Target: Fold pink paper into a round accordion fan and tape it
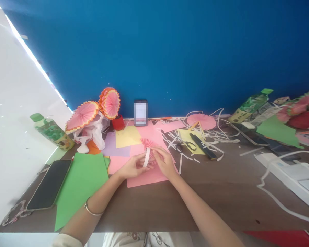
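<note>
A small pink pleated paper fan (146,142) rises between my two hands, above the pink sheets. My left hand (133,166) is closed around its lower part from the left. Across the front of the folds runs a narrow white strip (146,157), which looks like tape or its backing paper. My right hand (166,162) pinches at the fan's right side with thumb and forefinger. The fan's lower folds are partly hidden by fingers. Under both hands lie pink paper sheets (136,181), with yellow (128,136) and purple paper (114,146) behind them.
Left are a green sheet (79,188), a dark phone (50,185), a bottle (53,132) and finished paper rosettes (83,116). A second phone (140,113) leans on the blue wall. Right lie scissors (190,146), a black cutter (203,145), paper scraps and a power strip (288,175).
</note>
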A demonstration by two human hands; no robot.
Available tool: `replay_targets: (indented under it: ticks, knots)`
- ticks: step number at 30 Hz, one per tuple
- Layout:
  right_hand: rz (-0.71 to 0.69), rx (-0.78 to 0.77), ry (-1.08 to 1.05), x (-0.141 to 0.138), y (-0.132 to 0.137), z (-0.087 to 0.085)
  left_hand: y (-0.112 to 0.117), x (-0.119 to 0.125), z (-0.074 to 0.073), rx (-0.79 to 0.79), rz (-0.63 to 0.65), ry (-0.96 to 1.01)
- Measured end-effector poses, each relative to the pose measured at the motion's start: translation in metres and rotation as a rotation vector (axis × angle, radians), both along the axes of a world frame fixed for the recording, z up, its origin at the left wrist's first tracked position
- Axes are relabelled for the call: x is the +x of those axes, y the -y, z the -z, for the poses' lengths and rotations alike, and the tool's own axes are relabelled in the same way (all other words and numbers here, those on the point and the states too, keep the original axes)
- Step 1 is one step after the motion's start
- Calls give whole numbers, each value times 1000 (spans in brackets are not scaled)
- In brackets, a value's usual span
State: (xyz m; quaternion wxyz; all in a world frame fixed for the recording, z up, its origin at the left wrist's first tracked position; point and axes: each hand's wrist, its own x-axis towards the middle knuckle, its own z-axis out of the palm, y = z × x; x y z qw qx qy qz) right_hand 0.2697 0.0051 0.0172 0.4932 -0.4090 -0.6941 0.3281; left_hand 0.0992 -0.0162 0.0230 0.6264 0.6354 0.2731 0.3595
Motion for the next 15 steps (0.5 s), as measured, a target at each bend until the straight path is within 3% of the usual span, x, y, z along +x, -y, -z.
replay_targets:
  ticks: [15]
  knots:
    - [59, 55, 0, -1, 4, -8, 0, -1, -4, 15, -86, -42]
